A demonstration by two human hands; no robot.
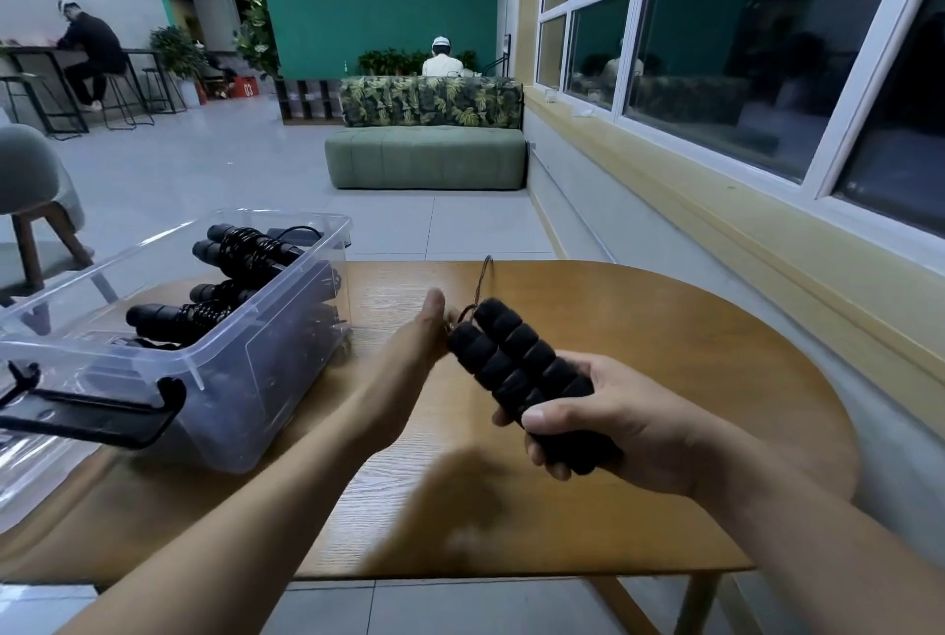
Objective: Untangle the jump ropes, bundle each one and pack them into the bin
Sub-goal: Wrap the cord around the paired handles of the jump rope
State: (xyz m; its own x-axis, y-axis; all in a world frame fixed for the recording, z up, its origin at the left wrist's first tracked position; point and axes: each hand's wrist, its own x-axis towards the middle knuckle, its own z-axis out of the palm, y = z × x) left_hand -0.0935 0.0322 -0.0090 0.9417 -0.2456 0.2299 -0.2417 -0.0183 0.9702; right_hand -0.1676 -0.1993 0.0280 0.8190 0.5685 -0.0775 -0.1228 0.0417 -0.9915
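Right hand is curled firmly round a pair of black ridged foam jump-rope handles, held side by side above the round wooden table. Left hand meets their far ends at the thin dark cord; its fingers are hidden, grip undetermined. Bundled black jump ropes lie inside the clear plastic bin, left on the table

Head-worn wide view, facing forward and down, close over table

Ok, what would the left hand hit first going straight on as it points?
The cord looping off the foam handles' far ends; the left hand is right at it. Beyond lies table, though depth is unclear.
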